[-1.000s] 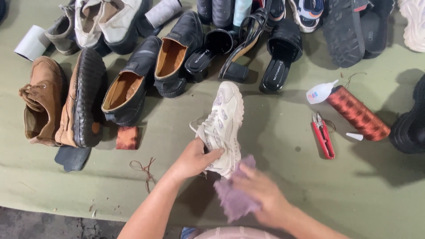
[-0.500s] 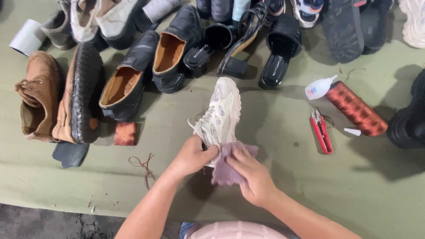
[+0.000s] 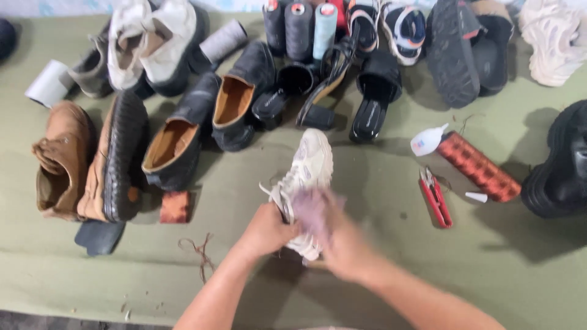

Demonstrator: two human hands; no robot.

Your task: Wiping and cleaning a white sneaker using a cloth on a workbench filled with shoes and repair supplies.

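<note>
A white sneaker (image 3: 312, 164) lies on the green table (image 3: 379, 263), toe pointing away from me. My left hand (image 3: 267, 230) grips its heel end by the laces. My right hand (image 3: 342, 241) presses a small purple cloth (image 3: 310, 211) against the sneaker's side; this hand and the cloth are blurred with motion.
Black and brown shoes (image 3: 171, 146) lie in rows at the left and back. Thread spools (image 3: 299, 27) stand at the far edge. A red thread cone (image 3: 477, 166), a small white bottle (image 3: 427, 140) and red snips (image 3: 435, 198) lie to the right, a black boot (image 3: 559, 171) at the far right.
My right hand has brought the purple cloth up from near the table's front edge onto the sneaker and now rubs it. My left hand keeps its grip on the heel.
</note>
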